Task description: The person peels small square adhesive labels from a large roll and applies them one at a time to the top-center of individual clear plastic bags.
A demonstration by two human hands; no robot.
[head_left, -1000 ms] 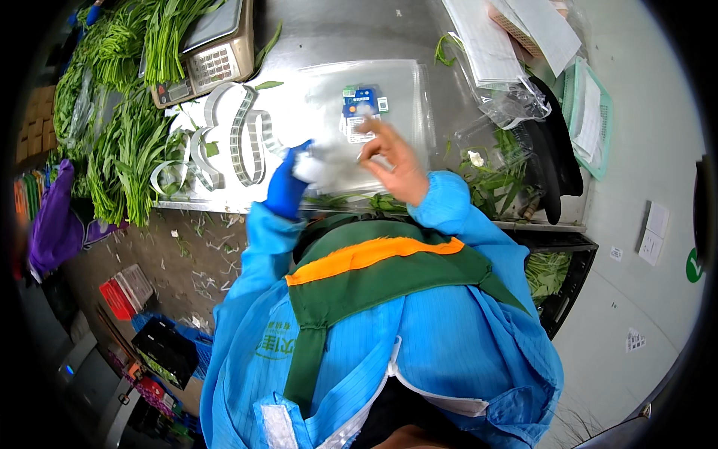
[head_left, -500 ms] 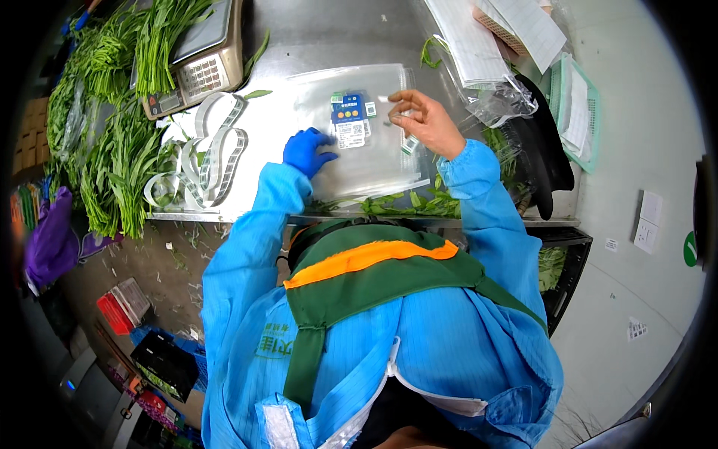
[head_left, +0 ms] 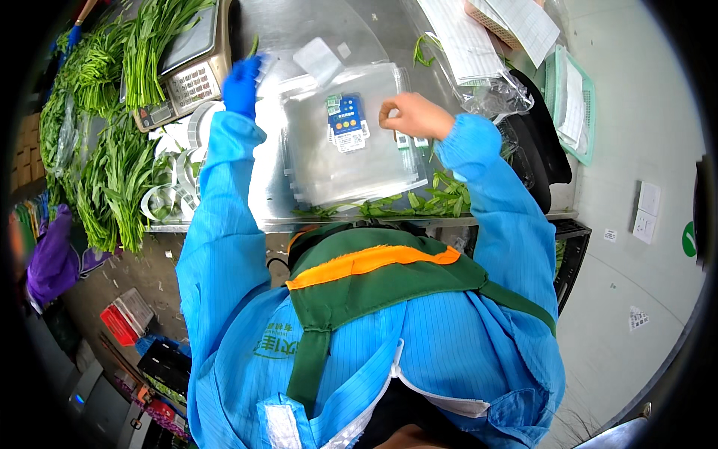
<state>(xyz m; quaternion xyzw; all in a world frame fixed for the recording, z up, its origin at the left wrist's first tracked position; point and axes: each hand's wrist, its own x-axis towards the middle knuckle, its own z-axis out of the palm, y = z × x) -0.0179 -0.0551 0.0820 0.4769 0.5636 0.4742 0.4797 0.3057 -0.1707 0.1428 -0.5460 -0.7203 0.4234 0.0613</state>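
A stack of clear plastic bags [head_left: 314, 172] lies flat on the metal table in front of me. A blue and white label [head_left: 346, 123] shows on the top bag, with small green-and-white stickers around it. My right hand [head_left: 419, 116], bare, hovers over the stack's right side, thumb and fingers curled together; what they hold, if anything, is hidden. Small stickers [head_left: 404, 141] show just below it. My left hand [head_left: 241, 86], in a blue glove, is beside the weighing scale [head_left: 193, 86]. Motion smears its fingers. A curled strip of stickers [head_left: 176, 187] lies below it.
Bundles of leafy greens [head_left: 112, 172] cover the table's left end. Papers [head_left: 464, 45], a black object [head_left: 550, 142] and a green basket [head_left: 587, 105] stand at the right. Loose leaves [head_left: 441, 198] lie along the near edge. A pale square patch [head_left: 318, 61] shows beyond the bags.
My left hand has moved from the bags up and left toward the scale. My right hand has drawn its fingers in and dropped slightly. A pale patch now shows beyond the bags.
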